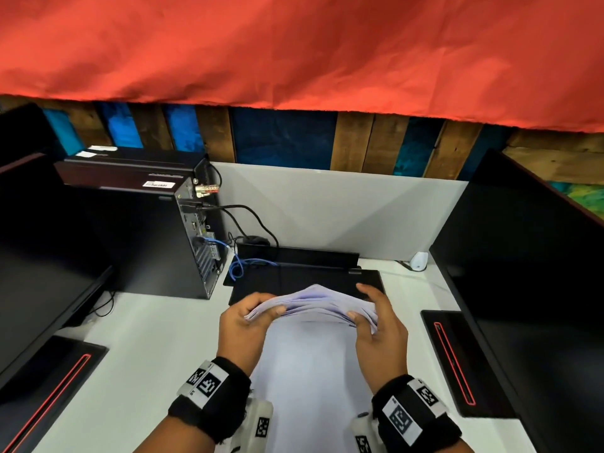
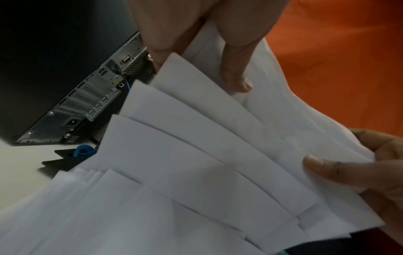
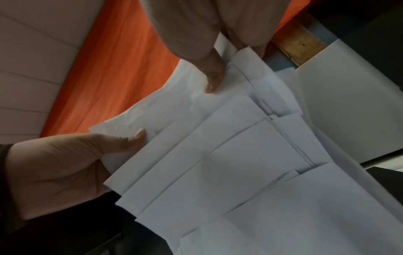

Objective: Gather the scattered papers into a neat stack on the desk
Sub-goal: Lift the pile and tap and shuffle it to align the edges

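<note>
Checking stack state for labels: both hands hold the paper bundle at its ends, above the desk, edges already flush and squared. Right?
Not quite. Both hands, left and right, do hold the paper bundle at its ends above the desk, but the edges aren't flush: the left wrist view shows the sheets fanned out, corners staggered.

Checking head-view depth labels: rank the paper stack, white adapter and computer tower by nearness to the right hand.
1. Paper stack, held in the right hand itself.
2. White adapter, behind the hand, to its right.
3. Computer tower, far across on the left.
</note>
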A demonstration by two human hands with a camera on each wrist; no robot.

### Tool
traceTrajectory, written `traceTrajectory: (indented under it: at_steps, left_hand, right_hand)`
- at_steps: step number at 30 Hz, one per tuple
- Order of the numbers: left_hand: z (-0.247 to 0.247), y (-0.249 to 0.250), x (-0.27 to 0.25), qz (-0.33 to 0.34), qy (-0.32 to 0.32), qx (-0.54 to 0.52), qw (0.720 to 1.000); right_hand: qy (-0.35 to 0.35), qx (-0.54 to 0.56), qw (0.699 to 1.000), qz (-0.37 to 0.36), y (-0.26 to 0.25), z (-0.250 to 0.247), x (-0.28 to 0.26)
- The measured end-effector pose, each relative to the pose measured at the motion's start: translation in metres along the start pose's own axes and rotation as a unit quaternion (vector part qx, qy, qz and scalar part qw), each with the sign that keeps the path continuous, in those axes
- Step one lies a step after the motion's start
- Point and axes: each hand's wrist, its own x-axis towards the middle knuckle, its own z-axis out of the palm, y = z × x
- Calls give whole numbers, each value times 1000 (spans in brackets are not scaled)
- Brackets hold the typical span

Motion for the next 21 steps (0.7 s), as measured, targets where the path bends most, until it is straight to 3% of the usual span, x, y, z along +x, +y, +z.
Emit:
traceTrajectory:
  at_steps: [6, 12, 15, 18, 21]
  left_hand:
    - [-4, 2, 6, 2, -9, -30, 1000]
    - [-8, -1, 21, 3, -2, -33, 999]
    - [-7, 0, 40, 1, -14, -19, 1000]
    - [-4, -7, 61, -54, -7, -46, 997]
    - [-1, -25, 78, -107, 2, -44, 993]
  right_hand:
    - [1, 116, 990, 79, 13, -3, 19]
    - [-115, 36, 974, 190, 52, -11, 32]
    - [-148, -43, 949, 274, 96, -11, 32]
    - [-182, -71, 903, 383, 125, -6, 17]
    - [-203, -73, 881, 421, 139, 5, 0]
